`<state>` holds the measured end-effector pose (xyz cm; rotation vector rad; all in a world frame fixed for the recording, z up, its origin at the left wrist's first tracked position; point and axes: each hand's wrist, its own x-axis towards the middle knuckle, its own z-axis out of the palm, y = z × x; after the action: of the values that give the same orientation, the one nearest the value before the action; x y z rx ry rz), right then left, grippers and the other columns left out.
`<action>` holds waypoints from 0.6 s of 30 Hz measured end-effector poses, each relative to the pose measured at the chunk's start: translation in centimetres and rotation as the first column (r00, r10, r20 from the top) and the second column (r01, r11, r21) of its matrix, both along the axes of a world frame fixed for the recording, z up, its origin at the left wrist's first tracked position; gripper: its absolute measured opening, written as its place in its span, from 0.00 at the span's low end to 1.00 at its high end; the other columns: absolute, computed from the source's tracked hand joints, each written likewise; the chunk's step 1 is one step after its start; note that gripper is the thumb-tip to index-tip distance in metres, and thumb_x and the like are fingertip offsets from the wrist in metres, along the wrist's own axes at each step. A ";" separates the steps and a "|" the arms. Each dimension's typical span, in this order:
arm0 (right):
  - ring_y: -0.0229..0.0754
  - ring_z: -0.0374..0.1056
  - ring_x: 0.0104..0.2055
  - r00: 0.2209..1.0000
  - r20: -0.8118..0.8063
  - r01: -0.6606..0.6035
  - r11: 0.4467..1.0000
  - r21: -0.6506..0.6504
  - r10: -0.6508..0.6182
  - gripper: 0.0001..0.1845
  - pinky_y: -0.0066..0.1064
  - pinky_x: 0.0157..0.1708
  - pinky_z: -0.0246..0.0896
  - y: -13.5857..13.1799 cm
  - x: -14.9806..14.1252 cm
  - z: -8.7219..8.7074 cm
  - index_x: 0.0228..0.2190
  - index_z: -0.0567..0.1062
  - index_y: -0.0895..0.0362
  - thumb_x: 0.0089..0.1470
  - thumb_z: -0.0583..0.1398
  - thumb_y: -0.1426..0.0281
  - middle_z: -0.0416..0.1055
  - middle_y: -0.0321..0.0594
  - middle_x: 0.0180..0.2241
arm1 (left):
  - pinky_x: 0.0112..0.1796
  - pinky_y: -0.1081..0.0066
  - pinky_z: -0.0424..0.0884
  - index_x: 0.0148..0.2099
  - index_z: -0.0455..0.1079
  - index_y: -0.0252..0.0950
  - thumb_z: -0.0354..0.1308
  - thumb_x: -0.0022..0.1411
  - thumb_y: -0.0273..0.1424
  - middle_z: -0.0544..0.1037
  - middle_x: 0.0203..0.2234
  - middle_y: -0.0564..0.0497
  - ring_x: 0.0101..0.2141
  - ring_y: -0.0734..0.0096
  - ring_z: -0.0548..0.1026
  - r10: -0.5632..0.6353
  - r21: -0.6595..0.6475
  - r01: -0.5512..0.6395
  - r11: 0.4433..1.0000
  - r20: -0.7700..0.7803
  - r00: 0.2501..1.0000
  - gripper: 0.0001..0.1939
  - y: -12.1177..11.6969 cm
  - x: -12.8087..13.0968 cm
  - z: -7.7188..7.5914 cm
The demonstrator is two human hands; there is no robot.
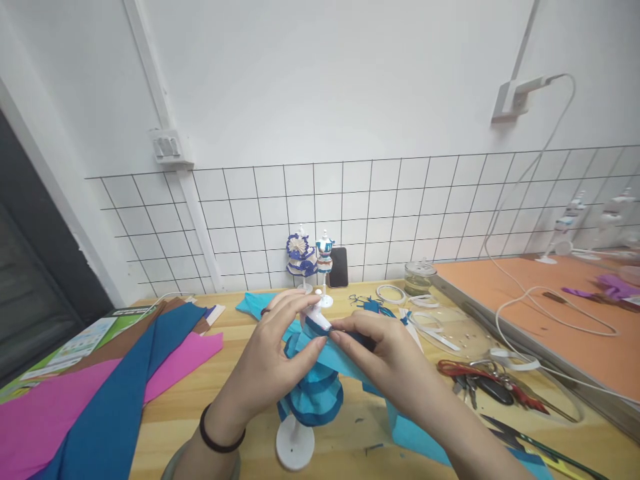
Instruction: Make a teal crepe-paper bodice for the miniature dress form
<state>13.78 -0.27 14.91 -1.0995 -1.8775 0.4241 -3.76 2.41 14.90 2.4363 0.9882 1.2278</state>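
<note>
Now, the green printed sheet (87, 343) at left carries writing too small to read; the mini dress form (316, 318) tilts between both hands over the wooden table (240, 437), base nearest the wearer, neck toward the tiled wall (250, 227); the left hand (275, 350) curls round it; the right hand (385, 343) pinches the light-blue strip (345, 360) tightly at its bodice.

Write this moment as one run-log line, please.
left hand: against miniature dress form | right hand: pinching light-blue strip at bust | behind: phone

Dress form (317, 321) partly behind hands (267, 357) (387, 350)
</note>
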 end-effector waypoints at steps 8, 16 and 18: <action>0.37 0.66 0.28 1.000 0.016 0.014 1.000 0.020 -0.014 0.08 0.28 0.27 0.58 -0.1 -0.2 0.0 0.29 0.75 0.54 0.54 0.55 0.72 0.73 0.35 0.26 | 0.51 0.56 0.60 0.52 0.60 0.44 0.53 0.56 0.27 0.66 0.51 0.48 0.53 0.59 0.61 0.024 -0.013 -0.024 1.000 0.021 1.000 0.21 -0.2 0.3 0.0; 0.36 0.66 0.29 1.000 0.013 0.003 1.000 -0.002 -0.003 0.11 0.28 0.28 0.59 -0.3 0.0 0.0 0.36 0.76 0.52 0.55 0.54 0.73 0.73 0.35 0.28 | 0.50 0.60 0.61 0.53 0.59 0.44 0.52 0.56 0.26 0.66 0.50 0.50 0.51 0.62 0.62 0.025 -0.012 -0.025 1.000 0.006 1.000 0.22 -0.2 0.5 0.0; 0.37 0.66 0.29 1.000 -0.002 0.008 1.000 -0.009 -0.008 0.10 0.28 0.28 0.59 -0.2 -0.1 0.0 0.35 0.76 0.52 0.54 0.55 0.72 0.74 0.35 0.28 | 0.50 0.60 0.61 0.53 0.58 0.44 0.52 0.55 0.25 0.66 0.50 0.50 0.51 0.62 0.62 0.025 -0.015 -0.025 1.000 -0.004 1.000 0.22 -0.3 0.5 0.0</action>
<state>13.72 -0.48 14.87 -1.1124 -1.8707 0.4294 -3.28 2.13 14.92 2.4231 1.0285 1.2198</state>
